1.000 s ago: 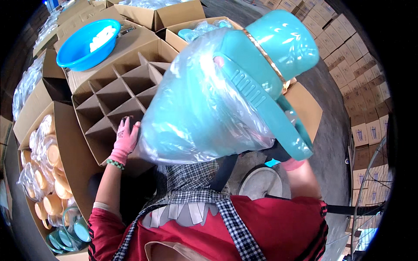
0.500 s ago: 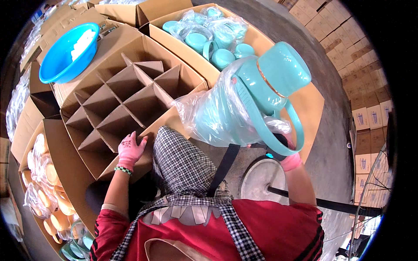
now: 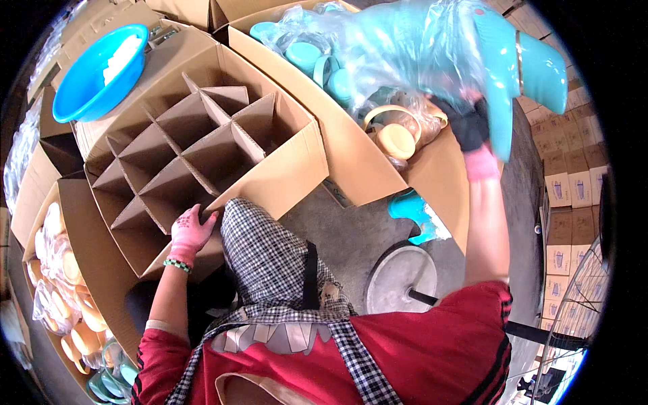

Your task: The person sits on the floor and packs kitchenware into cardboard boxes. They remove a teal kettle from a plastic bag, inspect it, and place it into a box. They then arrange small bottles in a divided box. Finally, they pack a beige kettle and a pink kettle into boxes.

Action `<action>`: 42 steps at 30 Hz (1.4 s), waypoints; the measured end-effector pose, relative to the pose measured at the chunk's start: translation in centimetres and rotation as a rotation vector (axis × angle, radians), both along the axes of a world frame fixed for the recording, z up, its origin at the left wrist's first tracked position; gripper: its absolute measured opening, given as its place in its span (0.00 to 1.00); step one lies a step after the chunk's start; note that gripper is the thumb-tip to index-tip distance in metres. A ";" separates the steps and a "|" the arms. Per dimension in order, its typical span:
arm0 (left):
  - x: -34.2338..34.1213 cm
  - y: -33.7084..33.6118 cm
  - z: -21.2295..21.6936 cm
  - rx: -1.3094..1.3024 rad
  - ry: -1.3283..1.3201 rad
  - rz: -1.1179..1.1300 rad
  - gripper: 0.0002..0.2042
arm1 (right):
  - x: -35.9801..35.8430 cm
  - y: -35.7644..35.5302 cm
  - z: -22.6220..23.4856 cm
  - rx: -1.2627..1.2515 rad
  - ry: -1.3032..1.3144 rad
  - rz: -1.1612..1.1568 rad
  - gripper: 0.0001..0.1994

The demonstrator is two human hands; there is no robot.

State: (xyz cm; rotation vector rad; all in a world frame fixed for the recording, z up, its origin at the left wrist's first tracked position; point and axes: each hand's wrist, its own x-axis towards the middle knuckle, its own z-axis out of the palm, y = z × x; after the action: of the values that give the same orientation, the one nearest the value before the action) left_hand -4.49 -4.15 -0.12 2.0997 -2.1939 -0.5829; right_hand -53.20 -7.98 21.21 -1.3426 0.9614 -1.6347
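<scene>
A turquoise vacuum flask [image 3: 503,57], its body in a clear plastic bag, lies tilted on its side over the far right carton, cup end pointing right. My right hand [image 3: 466,121], in a pink glove with black over the fingers, is closed at the flask's underside by its handle; the flask and some blur hide part of the grip. My left hand [image 3: 191,233], in a pink glove, rests on the near edge of a carton [image 3: 290,172] fitted with cardboard dividers [image 3: 196,152]. Its thumb and fingers are apart and it holds nothing.
A carton [image 3: 368,179] with bagged turquoise flasks and a cream flask [image 3: 396,140] stands ahead right. Cream flasks [image 3: 88,307] fill a carton at left. A blue basin [image 3: 101,94] sits far left. A turquoise tool [image 3: 415,216] and a round metal base [image 3: 401,280] are at right.
My right hand has carried the bagged flask forward and to the right, turning it further onto its side. The cream flask beneath has come into view. My left hand stays on the carton edge.
</scene>
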 end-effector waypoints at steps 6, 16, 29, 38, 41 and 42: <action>-1.4 -0.7 0.6 0.002 0.001 -0.045 0.26 | -16.1 -10.0 -9.9 0.063 0.898 -0.678 0.14; -0.4 -0.1 0.1 -0.071 -0.064 0.013 0.24 | -15.5 -12.4 -15.2 0.875 1.235 -0.843 0.18; -0.4 -0.2 0.2 -0.140 -0.034 -0.004 0.21 | -12.7 -13.2 -14.8 0.779 1.230 -0.914 0.19; -0.9 0.1 -0.1 -0.155 -0.015 -0.035 0.23 | -8.3 -12.3 -13.8 0.050 -0.106 -0.861 0.16; -1.4 0.1 0.5 -0.104 -0.013 -0.025 0.23 | -10.3 -12.0 -14.0 0.151 -0.442 -0.745 0.18; -1.5 0.2 0.2 -0.131 -0.015 -0.027 0.23 | -10.6 -11.9 -13.9 0.146 -0.382 -0.736 0.18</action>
State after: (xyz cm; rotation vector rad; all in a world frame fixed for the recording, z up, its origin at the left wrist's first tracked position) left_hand -6.00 -3.95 0.11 2.0194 -2.2067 -0.4139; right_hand -63.84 -19.86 7.35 -0.5486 1.3898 -2.1956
